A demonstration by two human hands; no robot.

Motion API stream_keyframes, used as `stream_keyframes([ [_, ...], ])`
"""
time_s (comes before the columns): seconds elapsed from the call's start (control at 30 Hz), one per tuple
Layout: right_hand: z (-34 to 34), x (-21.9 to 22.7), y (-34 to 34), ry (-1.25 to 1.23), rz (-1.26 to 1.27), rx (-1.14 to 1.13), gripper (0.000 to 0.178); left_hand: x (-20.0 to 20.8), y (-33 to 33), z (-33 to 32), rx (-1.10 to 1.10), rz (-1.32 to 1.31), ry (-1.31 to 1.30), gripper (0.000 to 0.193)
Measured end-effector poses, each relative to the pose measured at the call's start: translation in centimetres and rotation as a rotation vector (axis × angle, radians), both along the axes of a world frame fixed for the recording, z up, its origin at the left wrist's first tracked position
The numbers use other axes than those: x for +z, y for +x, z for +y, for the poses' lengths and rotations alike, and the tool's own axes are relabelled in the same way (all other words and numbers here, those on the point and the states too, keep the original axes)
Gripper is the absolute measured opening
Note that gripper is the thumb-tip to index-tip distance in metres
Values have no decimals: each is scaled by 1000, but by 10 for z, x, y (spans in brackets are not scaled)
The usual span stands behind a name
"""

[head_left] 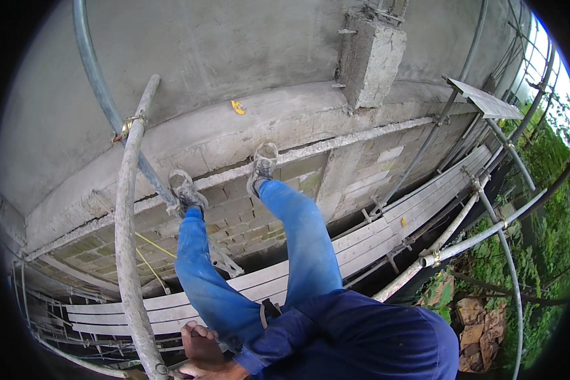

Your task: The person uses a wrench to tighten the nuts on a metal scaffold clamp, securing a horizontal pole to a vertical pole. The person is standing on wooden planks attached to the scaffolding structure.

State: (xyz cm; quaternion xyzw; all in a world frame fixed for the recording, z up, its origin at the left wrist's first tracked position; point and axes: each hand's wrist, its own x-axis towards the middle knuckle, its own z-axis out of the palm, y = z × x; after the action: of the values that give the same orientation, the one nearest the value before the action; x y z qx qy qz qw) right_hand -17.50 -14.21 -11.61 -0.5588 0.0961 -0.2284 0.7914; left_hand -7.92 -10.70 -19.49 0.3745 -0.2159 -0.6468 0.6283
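At the lower left edge, my right forearm, in a dark blue sleeve, reaches across to the left. My right hand (210, 371) lies beside the foot of a cement-spattered scaffold pole (128, 215); the picture's edge cuts off its fingers. Just above it, apparently, is my left hand (201, 348), with curled fingers and its arm hidden. What it holds, if anything, cannot be made out. My legs, in blue trousers, stretch forward. Both dusty shoes touch the wall area, the right one against a narrow concrete ledge (361, 136), the left beside a metal scaffold tube (98, 69).
Below my legs runs a walkway of metal planks (361, 237). A coupler (130, 125) joins the pole and tube. From the grey plastered wall (234, 44) juts a concrete block (375, 60). A yellow scrap (237, 107) lies on the sloped ledge. More tubes (475, 247) and foliage (544, 234) stand right.
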Motion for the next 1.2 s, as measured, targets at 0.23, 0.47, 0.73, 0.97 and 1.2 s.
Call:
stream_keyframes([
  [0.23,-33,47,-108,44,-145,-985,30,56,-80,-43,-274,-420,-354,41],
  [0.47,-107,75,-198,-242,-82,-1589,33,133,-178,-128,-269,-951,-766,21],
  [0.73,-220,108,-257,10,-625,-1728,47,253,-257,-266,-131,-1835,-1399,28],
  [0.97,-257,98,-234,-294,-47,-1353,47,313,-146,-349,62,-2126,-1146,19],
  [1.2,-302,41,-196,-135,224,-1055,45,246,11,-461,-18,-1891,-554,27],
])
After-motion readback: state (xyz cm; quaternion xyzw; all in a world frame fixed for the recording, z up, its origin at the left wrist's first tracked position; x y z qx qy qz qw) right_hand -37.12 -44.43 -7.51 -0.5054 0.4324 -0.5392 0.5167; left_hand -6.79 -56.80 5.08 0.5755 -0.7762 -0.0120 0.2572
